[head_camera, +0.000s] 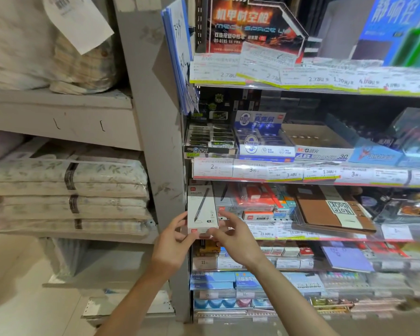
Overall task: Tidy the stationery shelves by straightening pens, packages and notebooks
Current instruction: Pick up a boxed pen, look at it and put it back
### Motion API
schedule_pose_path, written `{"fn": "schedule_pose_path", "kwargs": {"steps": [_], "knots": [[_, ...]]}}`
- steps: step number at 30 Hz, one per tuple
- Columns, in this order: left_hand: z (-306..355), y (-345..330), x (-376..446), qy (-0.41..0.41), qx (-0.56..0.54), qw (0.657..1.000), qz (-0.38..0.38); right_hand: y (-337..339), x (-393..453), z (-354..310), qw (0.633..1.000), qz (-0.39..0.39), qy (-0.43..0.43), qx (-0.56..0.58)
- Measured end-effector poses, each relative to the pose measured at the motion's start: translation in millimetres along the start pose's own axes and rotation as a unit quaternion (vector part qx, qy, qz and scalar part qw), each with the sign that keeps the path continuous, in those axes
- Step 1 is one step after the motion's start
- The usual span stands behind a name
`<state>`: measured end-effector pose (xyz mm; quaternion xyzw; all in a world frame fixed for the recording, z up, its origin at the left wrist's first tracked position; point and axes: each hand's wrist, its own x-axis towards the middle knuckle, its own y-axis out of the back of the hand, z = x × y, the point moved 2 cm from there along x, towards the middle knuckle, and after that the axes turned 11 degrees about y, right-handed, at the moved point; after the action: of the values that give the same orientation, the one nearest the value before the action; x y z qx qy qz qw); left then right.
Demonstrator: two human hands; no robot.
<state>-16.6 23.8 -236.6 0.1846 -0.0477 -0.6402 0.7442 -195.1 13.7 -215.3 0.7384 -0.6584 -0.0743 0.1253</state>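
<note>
A white pen package (202,208) with a grey pen pictured on it stands upright at the left end of the third shelf (349,239). My left hand (174,243) grips its lower left edge and my right hand (233,241) pinches its lower right corner. Behind it lie more pen packs (255,202) in red and white. A brown notebook (332,212) marked "Note Book" lies tilted over the shelf's front edge to the right.
Boxes of erasers and refills (262,139) fill the shelf above. Lower shelves hold small boxes, a purple notebook (347,258) and blue packs. A grey upright post (155,132) separates this rack from shelves of folded bedding (68,190) on the left.
</note>
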Motion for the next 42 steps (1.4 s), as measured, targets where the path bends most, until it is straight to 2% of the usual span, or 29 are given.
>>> {"fn": "schedule_pose_path", "kwargs": {"steps": [5,10,12,15,17,20,24,31,34,38,42], "knots": [[13,4,11,-0.023,0.095,0.994,0.053,-3,18,-11,0.993,-0.007,0.038,-0.108],[17,12,3,-0.095,0.235,0.96,0.115,16,6,-19,0.966,-0.007,0.098,-0.239],[14,13,-3,-0.172,0.277,0.933,0.15,30,-1,-21,0.935,0.015,0.18,-0.305],[20,6,-3,-0.289,0.333,0.879,0.183,50,1,-19,0.85,0.053,0.304,-0.428],[31,-4,3,-0.325,0.383,0.846,0.177,61,13,-16,0.801,0.049,0.327,-0.5],[39,-18,15,-0.331,0.431,0.825,0.156,72,32,-10,0.771,0.018,0.287,-0.568],[40,-26,26,-0.329,0.453,0.816,0.146,72,41,4,0.803,-0.036,0.219,-0.553],[53,-36,40,-0.282,0.526,0.789,0.144,71,43,20,0.82,-0.008,0.248,-0.516],[55,-39,43,-0.27,0.531,0.791,0.141,71,42,21,0.823,-0.008,0.253,-0.508],[57,-38,47,-0.27,0.498,0.815,0.125,71,41,22,0.825,0.003,0.254,-0.505],[53,-33,44,-0.266,0.396,0.876,0.067,72,41,20,0.824,-0.011,0.255,-0.505]]}}
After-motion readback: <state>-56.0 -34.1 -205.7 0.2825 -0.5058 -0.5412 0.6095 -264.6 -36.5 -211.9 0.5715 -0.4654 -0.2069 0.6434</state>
